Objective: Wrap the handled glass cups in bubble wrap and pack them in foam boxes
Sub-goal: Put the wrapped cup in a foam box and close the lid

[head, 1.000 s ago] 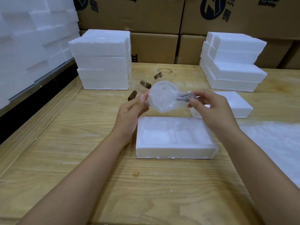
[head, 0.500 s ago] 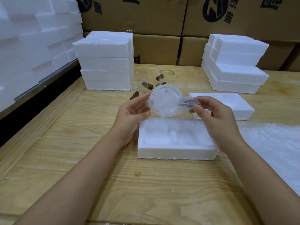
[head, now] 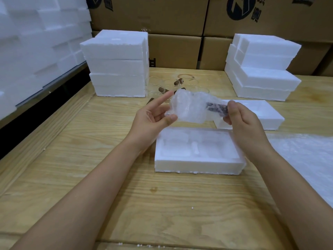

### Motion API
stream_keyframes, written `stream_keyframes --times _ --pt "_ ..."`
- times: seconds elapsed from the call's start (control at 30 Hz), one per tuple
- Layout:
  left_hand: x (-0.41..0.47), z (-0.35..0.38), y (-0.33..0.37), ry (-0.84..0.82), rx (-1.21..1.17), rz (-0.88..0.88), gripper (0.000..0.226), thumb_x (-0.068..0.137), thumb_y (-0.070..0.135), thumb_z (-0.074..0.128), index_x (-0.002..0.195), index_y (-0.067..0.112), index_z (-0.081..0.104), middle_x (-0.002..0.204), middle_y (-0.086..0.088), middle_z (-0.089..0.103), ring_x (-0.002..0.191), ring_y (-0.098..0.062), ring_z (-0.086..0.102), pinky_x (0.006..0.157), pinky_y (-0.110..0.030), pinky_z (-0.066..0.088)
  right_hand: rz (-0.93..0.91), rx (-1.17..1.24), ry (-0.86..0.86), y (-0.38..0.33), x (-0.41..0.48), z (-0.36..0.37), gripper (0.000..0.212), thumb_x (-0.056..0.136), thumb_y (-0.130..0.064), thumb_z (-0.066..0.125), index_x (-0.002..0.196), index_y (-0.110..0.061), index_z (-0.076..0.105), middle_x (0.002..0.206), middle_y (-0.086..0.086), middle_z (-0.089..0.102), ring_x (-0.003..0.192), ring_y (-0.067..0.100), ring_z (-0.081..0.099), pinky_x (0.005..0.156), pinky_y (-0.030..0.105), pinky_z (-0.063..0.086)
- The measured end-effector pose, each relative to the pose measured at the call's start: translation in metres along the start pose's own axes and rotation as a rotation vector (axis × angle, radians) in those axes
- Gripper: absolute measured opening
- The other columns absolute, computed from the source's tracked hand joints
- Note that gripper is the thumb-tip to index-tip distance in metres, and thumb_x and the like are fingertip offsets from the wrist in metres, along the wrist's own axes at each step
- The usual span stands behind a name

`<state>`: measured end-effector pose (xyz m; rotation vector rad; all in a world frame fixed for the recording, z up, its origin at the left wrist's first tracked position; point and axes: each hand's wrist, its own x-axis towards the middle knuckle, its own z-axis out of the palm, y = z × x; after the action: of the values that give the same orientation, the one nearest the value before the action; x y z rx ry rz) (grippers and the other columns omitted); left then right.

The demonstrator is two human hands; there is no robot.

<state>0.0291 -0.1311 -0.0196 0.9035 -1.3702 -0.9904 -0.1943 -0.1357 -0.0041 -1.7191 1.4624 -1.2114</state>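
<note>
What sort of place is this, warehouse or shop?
Probably a warehouse packing station: printed cardboard cartons stacked along the back, stacks of white foam boxes on the wooden table, and a bubble wrap sheet beside an open foam box, with a bubble-wrapped cup mid-pack.

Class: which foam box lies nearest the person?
The open foam box showing hollows; the foam piece, left stack and right stack sit farther back.
</note>
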Motion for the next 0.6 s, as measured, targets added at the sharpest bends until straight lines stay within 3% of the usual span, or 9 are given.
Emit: stream_keyframes --times 0.1,0.23,0.3,0.37,0.53,0.6 --pt "0.0028 -0.0036 -0.0004 0.01 0.036 0.0 0.059 0.066 0.042 0.07 0.123 0.038 0.056 0.083 0.02 0.064 0.088 0.003 0.06 0.091 -0.018 0.048 0.002 -0.005 0.016 -0.0051 0.0003 0.0039 0.049 0.101 -0.048 0.028 0.079 -0.015 0.057 0.076 -0.012 0.057 0.085 0.008 0.057 0.108 0.053 0.03" --pt "0.0037 -0.0058 -0.0033 -0.037 -0.017 -0.04 0.083 0.055 0.069 0.072 0.125 0.027 0.058 0.109 0.011 0.071 0.108 -0.01 0.064 0.098 -0.031 0.049 0.025 -0.046 0.029 -0.0075 0.0027 0.0085 0.053 0.1 -0.05 0.028 0.057 -0.027 0.048 0.061 -0.013 0.055 0.086 0.018 0.057 0.108 0.052 0.03" --pt "0.0027 -0.0049 -0.0028 -0.03 -0.038 -0.094 0.096 0.046 0.076 0.074 0.122 0.018 0.061 0.107 0.007 0.072 0.109 -0.014 0.064 0.102 -0.039 0.047 0.056 -0.112 0.013 -0.0065 0.0042 0.0078 0.062 0.1 -0.053 0.026 0.048 -0.026 0.047 0.05 -0.013 0.053 0.08 0.021 0.05 0.098 0.045 0.032" --pt "0.0025 -0.0049 -0.0034 -0.007 -0.065 -0.114 0.087 0.047 0.072 0.076 0.113 0.016 0.064 0.095 0.007 0.074 0.098 -0.011 0.067 0.103 -0.044 0.046 0.09 -0.167 -0.011 -0.0051 0.0057 0.0071 0.066 0.099 -0.055 0.025 0.047 -0.024 0.05 0.047 -0.013 0.053 0.077 0.02 0.046 0.093 0.042 0.031" --pt "0.003 -0.0019 -0.0021 0.045 -0.096 -0.131 0.057 0.053 0.053 0.072 0.097 0.018 0.064 0.079 0.006 0.073 0.083 -0.014 0.065 0.103 -0.051 0.044 0.086 -0.219 -0.015 -0.0069 0.0054 0.0072 0.06 0.099 -0.052 0.026 0.057 -0.015 0.047 0.058 -0.008 0.057 0.07 0.006 0.054 0.106 0.046 0.031" --pt "0.0032 -0.0014 -0.0024 0.047 -0.1 -0.122 0.058 0.052 0.056 0.073 0.095 0.019 0.064 0.078 0.007 0.072 0.078 -0.011 0.066 0.095 -0.044 0.051 0.074 -0.215 -0.021 -0.0084 0.0048 0.0075 0.059 0.099 -0.052 0.026 0.057 -0.015 0.045 0.058 -0.008 0.057 0.066 0.001 0.056 0.107 0.047 0.03"
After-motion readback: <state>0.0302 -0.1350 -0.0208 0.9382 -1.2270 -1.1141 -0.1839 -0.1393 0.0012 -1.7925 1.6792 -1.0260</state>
